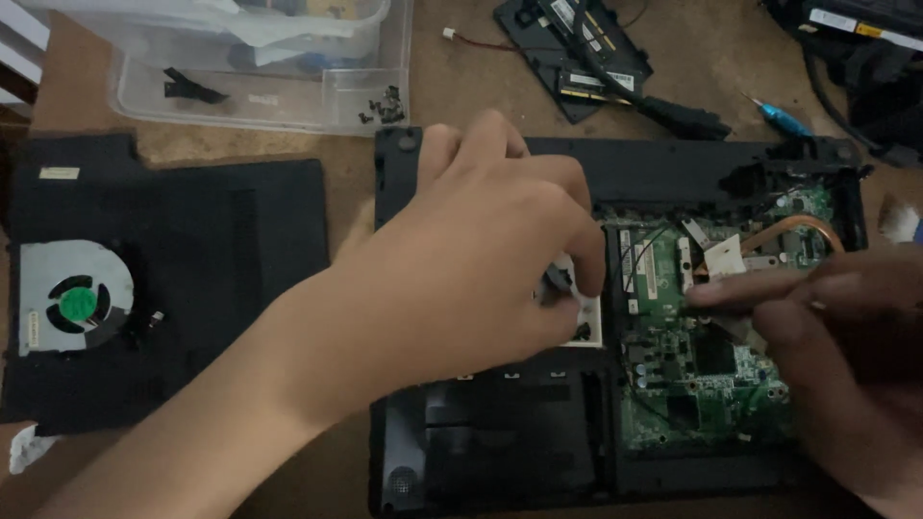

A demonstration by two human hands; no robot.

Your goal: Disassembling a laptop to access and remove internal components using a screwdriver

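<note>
A brown bench [692,58] lies dim under my head camera, crowded with parts. My left hand [481,259] hovers over the opened laptop base [500,442], its fingers [577,255] curled shut and pinching a small grey-white piece [561,279] beside the white square socket [593,332]. My right hand [836,356] reaches in from the right, 1 extended finger [740,290] resting on the green circuit board [702,384] near the copper heat pipe [793,229]; whether it grips anything I cannot tell. A loose cooling fan [75,300] sits on a black cover panel [221,250] at left.
</note>
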